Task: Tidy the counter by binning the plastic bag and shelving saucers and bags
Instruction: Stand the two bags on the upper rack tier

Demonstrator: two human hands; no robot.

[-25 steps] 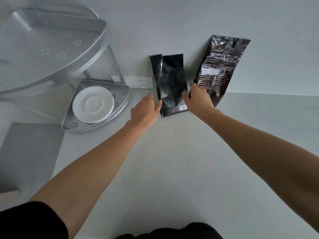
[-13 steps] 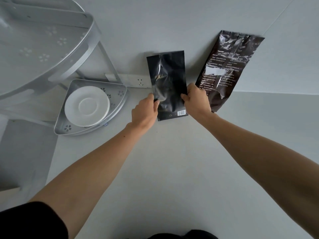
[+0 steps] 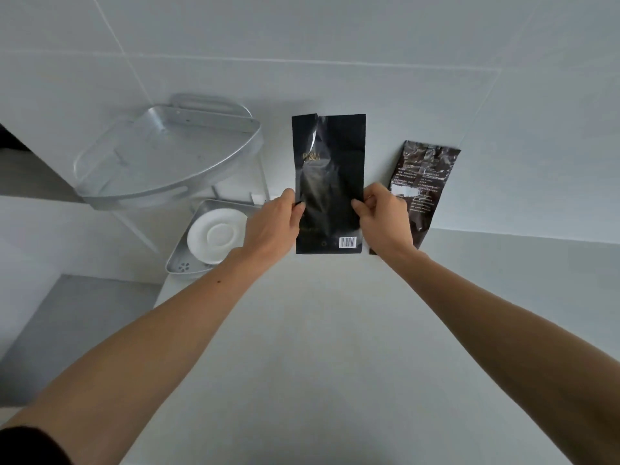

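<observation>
A flat black bag (image 3: 328, 176) with a barcode at its lower edge is held upright above the counter, in front of the wall. My left hand (image 3: 273, 226) pinches its left edge and my right hand (image 3: 384, 219) pinches its right edge. A dark brown crinkled bag (image 3: 422, 182) leans against the wall just right of my right hand, partly hidden by it. A white saucer (image 3: 214, 236) lies in the lower tier of the metal corner shelf (image 3: 181, 268).
The shelf's upper tier (image 3: 161, 162) is a bare metal tray at the left. A white wall socket (image 3: 258, 198) sits behind the shelf. The pale counter (image 3: 318, 347) drops off at the left to a grey floor (image 3: 77, 317).
Both hands closed on the black bag's edges and lifted it off the counter, away from the wall. The camera tilted up, so the shelf sits more toward the centre.
</observation>
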